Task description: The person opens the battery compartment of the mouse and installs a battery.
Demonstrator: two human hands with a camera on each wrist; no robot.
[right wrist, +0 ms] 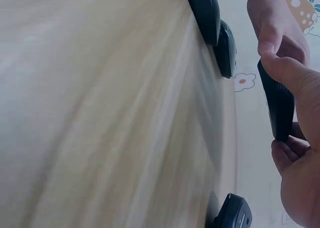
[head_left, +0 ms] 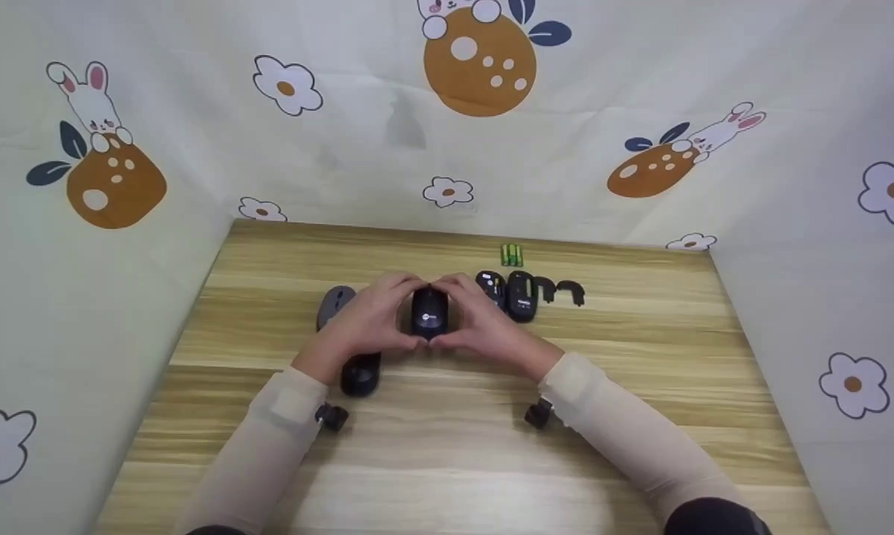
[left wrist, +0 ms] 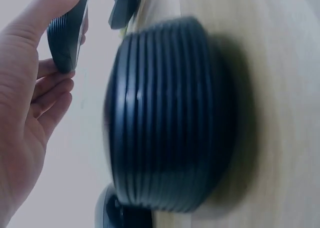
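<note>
A black computer mouse point(head_left: 429, 316) with a small white logo is held above the wooden table by both hands. On its left side, my left hand point(head_left: 376, 316) grips it with the thumb at the near end and fingers at the far end. My right hand point(head_left: 484, 323) mirrors that grip from the right. In the left wrist view the held mouse point(left wrist: 67, 35) shows its ribbed side between thumb and fingers. The right wrist view shows the mouse point(right wrist: 278, 105) tilted, raised off the table, with both thumbs meeting at one end. Its underside is hidden in the head view.
Left of the hands lie a grey mouse point(head_left: 335, 303) and a black mouse point(head_left: 361, 376), both partly hidden by the left hand. To the right are two overturned mice point(head_left: 490, 282) point(head_left: 522, 299), two dark curved covers point(head_left: 545, 288) point(head_left: 571, 290) and green batteries point(head_left: 512, 255).
</note>
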